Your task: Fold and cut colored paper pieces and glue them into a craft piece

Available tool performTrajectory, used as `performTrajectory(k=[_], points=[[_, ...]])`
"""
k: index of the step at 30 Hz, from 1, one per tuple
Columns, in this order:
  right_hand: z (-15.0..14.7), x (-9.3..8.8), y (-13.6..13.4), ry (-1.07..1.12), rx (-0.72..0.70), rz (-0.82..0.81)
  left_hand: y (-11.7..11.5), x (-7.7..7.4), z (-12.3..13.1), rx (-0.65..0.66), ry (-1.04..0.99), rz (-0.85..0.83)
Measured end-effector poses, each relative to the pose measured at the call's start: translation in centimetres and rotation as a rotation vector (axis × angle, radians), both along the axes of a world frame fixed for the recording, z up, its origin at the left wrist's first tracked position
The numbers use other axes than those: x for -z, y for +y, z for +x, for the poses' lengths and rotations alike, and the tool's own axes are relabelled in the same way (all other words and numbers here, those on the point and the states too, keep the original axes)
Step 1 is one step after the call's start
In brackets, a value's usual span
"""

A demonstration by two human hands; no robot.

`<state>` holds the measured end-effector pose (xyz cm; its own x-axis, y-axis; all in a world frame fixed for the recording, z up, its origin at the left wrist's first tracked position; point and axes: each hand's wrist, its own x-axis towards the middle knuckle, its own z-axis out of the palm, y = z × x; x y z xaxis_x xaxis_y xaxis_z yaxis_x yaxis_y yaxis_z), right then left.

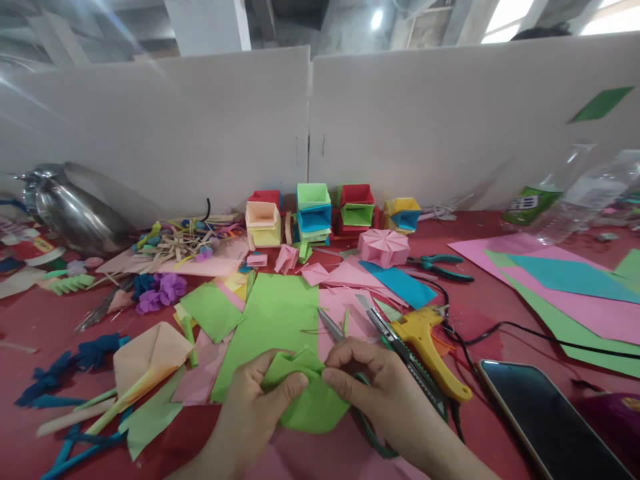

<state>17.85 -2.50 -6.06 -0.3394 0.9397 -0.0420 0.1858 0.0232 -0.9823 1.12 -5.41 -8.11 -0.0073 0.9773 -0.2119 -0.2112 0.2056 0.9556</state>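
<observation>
I hold a folded piece of green paper (314, 405) in front of me, low in the middle of the view, between my two hands. My left hand (257, 402) has its left side: the thumb lies flat across the near face, pointing inward, and the index finger curves along the upper left edge. My other left fingers are hidden, so I cannot tell how they sit. My right hand (383, 381) pinches the upper right edge, thumb against fingertip with hardly any gap; the rest of those fingers curl in. The paper's pointed flaps stand up between my two thumbs, and its rounded lower part hangs below them.

Just beyond it lies a flat green sheet (281, 300). Scissors (330, 325) lie partly under my right hand, blades pointing away from me. To the right of that hand are a utility knife (407, 357) and, next to it, a yellow glue gun (427, 347). Further right is a phone (550, 420), and small paper boxes (314, 219) stand stacked near the white board (200, 127).
</observation>
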Motion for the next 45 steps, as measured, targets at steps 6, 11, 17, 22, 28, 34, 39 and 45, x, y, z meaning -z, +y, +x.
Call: performTrajectory(k=[6, 11, 17, 22, 28, 34, 39, 45], points=[[0.1, -0.1, 0.2, 0.030, -0.050, -0.025, 0.1, 0.0, -0.1, 0.033, -0.012, -0.003], [-0.1, -0.4, 0.0, -0.034, -0.062, -0.001, 0.1, -0.1, -0.2, 0.008, 0.149, 0.034], [-0.3, -0.5, -0.1, -0.087, -0.039, 0.013, -0.2, 0.0, 0.1, -0.066, 0.214, 0.037], [-0.1, -0.4, -0.2, -0.078, -0.039, 0.005, -0.2, 0.0, -0.2, 0.000, 0.214, 0.066], [0.3, -0.4, 0.4, -0.023, 0.022, -0.003, 0.4, -0.3, -0.2, 0.050, 0.006, 0.014], [0.8, -0.4, 0.9, 0.087, 0.111, -0.073, 0.6, -0.7, 0.1, -0.023, -0.055, -0.016], [0.7, -0.5, 0.7, 0.102, 0.117, -0.095, 0.5, -0.8, -0.1, -0.017, -0.083, -0.013], [0.5, -0.6, 0.6, 0.106, 0.109, -0.096, 0.5, -0.1, -0.2, -0.089, -0.129, 0.013]])
